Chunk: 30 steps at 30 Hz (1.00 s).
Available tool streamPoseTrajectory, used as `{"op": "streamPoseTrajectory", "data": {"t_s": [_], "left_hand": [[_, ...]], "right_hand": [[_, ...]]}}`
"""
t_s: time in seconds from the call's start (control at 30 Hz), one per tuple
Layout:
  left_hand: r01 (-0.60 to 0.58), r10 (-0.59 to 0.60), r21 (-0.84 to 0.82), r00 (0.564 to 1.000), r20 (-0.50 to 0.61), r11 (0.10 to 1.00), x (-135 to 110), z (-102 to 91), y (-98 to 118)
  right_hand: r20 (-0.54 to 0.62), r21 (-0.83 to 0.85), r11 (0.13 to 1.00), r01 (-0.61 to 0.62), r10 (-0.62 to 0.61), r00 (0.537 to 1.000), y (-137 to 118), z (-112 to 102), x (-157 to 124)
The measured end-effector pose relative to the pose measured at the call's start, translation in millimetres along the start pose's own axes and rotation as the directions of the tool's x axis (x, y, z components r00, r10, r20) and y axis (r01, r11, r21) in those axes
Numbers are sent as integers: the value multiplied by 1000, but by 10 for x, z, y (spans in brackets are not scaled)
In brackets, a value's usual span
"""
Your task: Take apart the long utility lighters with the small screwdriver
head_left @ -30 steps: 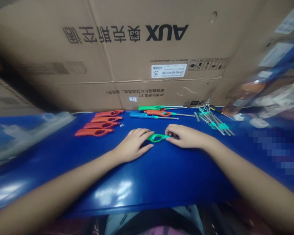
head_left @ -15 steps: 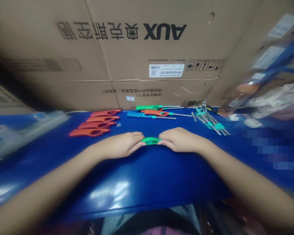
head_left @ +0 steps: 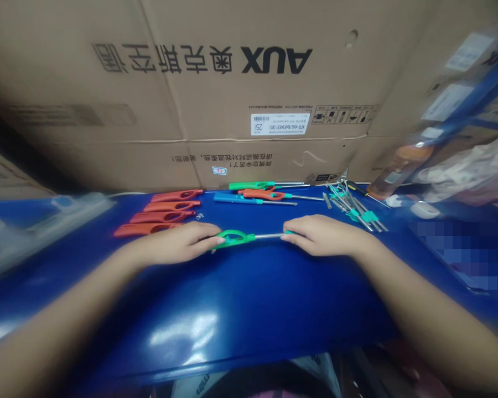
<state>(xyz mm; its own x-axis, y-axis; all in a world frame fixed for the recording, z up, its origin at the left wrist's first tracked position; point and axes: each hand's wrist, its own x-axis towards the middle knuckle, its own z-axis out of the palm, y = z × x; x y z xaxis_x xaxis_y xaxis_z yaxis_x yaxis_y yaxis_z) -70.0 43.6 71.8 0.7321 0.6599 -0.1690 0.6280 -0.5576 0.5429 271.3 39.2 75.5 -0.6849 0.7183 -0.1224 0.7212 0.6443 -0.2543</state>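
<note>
My left hand (head_left: 186, 240) is closed around the back of a green lighter handle (head_left: 244, 239), whose finger loop shows past the thumb. A thin metal lighter tube (head_left: 269, 236) runs from the handle's front end to my right hand (head_left: 315, 235). My right fingers pinch the tube's far end, where a bit of teal plastic shows. Behind the hands lie a green lighter (head_left: 251, 186), an orange lighter (head_left: 263, 194) and a blue lighter (head_left: 236, 199), each with a metal tube pointing right.
Several red-orange lighter handles (head_left: 166, 205) lie in a stack-like row at left, beside tiny metal parts (head_left: 200, 216). Metal tubes with teal collars (head_left: 354, 207) are piled at right, near a screwdriver (head_left: 357, 188) and a bottle (head_left: 402, 166). A cardboard box (head_left: 216, 116) stands behind the blue table (head_left: 249, 309).
My hands have moved apart, the left one leftward and the right one slightly rightward. A length of metal tube now shows between the green handle and my right fingers.
</note>
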Motion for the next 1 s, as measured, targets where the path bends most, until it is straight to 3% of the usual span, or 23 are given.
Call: {"op": "streamPoseTrajectory", "data": {"t_s": [0.17,0.3,0.53,0.6,0.73,0.9,1.0], "left_hand": [[-117,122,74,991,-63,990,80,158,6],[-171,180,93,978,-100,981,81,190,8],[-113,154,202,968,-198,973,180,349,17],[-95,149,222,959,-243,970,239,424,17],[-138,221,288,934,-282,948,310,521,14],[-169,250,264,916,-315,950,274,519,12],[-158,227,205,898,-377,966,265,501,1]], "right_hand": [[146,102,993,-52,37,989,22,35,13],[139,111,992,-55,39,990,45,35,12],[-9,-42,999,-26,26,1000,44,108,70],[-112,-68,997,-25,18,994,85,159,119],[-348,-46,993,-111,88,933,244,304,235],[-198,-11,983,-185,179,964,402,446,304],[-290,30,983,-183,184,939,434,459,311]]}}
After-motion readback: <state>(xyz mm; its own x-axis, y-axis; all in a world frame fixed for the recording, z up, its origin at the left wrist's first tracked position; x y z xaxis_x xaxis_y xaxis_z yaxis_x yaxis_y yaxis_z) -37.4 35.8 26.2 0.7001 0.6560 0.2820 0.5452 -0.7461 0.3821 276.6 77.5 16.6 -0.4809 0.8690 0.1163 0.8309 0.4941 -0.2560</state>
